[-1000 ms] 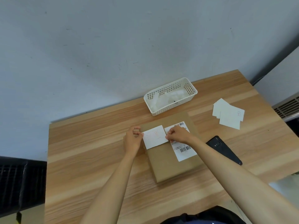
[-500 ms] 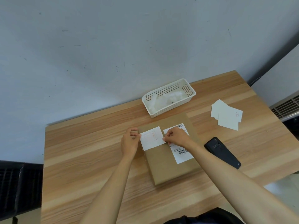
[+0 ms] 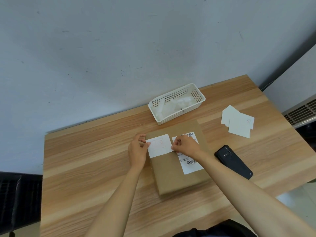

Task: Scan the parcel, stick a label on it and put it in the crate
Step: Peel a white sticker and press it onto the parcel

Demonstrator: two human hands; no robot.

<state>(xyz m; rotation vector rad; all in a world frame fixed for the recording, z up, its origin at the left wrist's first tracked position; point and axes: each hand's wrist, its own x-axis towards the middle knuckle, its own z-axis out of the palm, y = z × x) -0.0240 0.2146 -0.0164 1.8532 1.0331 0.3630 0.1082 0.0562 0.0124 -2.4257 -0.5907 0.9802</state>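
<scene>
Two bare hands hold a small white rectangular label [image 3: 159, 145] over the far left corner of a flat brown paper-wrapped parcel [image 3: 177, 170] lying on the light wooden desk [image 3: 89, 168]. Left hand [image 3: 137, 150] pinches the label's left edge, fingers curled; right hand [image 3: 185, 146] pinches its right edge, covering part of a printed barcode sticker [image 3: 191, 164]. A white perforated plastic crate [image 3: 177, 103] sits just beyond the parcel, a black handheld scanner [image 3: 233, 161] lies to its right, and a stack of blank white labels [image 3: 237, 121] lies farther right.

Two hands are showing, left hand [image 3: 137, 152] and right hand [image 3: 186, 145]; one parcel [image 3: 172, 170] is lying there; one crate [image 3: 177, 104] at twelve o'clock; one scanner [image 3: 233, 162] at three o'clock.
</scene>
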